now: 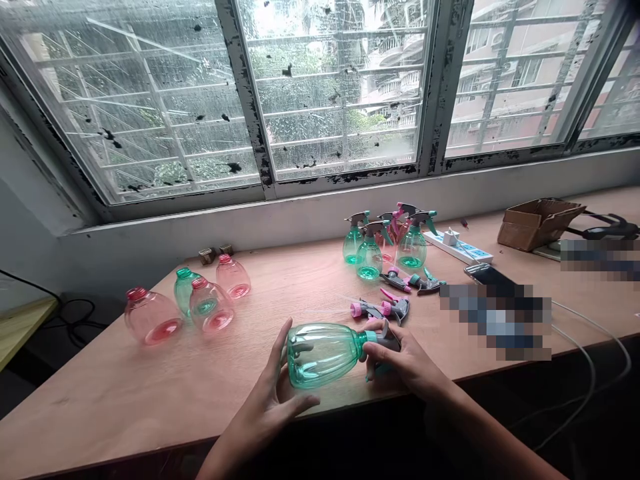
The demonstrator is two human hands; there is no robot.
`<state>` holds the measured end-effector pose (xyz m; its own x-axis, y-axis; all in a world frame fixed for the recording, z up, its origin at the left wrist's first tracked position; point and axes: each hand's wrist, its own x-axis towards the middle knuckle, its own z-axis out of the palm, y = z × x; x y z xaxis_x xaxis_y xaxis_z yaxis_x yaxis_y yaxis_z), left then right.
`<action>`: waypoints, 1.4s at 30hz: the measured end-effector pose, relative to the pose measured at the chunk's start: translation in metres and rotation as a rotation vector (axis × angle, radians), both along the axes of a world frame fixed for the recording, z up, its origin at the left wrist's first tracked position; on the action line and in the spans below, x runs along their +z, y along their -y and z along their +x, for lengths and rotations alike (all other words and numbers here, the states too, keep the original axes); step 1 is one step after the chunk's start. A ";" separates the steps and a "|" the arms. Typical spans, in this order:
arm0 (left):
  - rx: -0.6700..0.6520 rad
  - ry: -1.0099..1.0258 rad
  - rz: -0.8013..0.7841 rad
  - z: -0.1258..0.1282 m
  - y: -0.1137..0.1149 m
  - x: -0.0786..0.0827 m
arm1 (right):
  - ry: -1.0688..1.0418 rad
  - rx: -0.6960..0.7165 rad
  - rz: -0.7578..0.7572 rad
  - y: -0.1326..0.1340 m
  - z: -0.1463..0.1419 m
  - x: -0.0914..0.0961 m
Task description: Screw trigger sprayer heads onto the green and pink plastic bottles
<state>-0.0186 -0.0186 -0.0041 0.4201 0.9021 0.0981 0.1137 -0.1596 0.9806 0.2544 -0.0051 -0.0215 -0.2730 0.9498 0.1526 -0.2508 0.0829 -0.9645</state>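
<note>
A green transparent spray bottle [323, 357] lies tilted on its side above the table's front edge, its base to the left. My right hand [400, 357] is closed around its grey and teal spray head at the neck. Around the base, my left hand [273, 393] is spread, thumb and fingers apart; whether its hidden fingertips touch the bottle, I cannot tell. Just beyond lie loose pink and grey spray heads [383, 309] and a teal and grey spray head [425, 283].
Pink bottles without heads [153, 317] and a green one [185, 287] stand at left. Several bottles with spray heads [369, 257] stand near the window wall. A power strip [460, 248], a phone [493, 280], a cardboard box [533, 223] and white cables [593, 360] are on the right.
</note>
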 end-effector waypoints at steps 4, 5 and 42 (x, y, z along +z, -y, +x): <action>0.001 -0.010 -0.002 -0.001 -0.002 0.000 | 0.004 -0.001 -0.001 0.000 0.000 0.001; 0.002 -0.021 0.001 -0.001 -0.002 0.000 | 0.000 -0.003 0.001 0.000 0.000 0.001; 0.016 -0.067 0.052 0.002 -0.002 0.000 | 0.066 -0.002 0.005 0.001 0.000 0.003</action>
<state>-0.0162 -0.0163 -0.0045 0.4127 0.9033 0.1171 0.1814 -0.2075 0.9613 0.2539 -0.0062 -0.0189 -0.2812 0.9495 0.1395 -0.1868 0.0884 -0.9784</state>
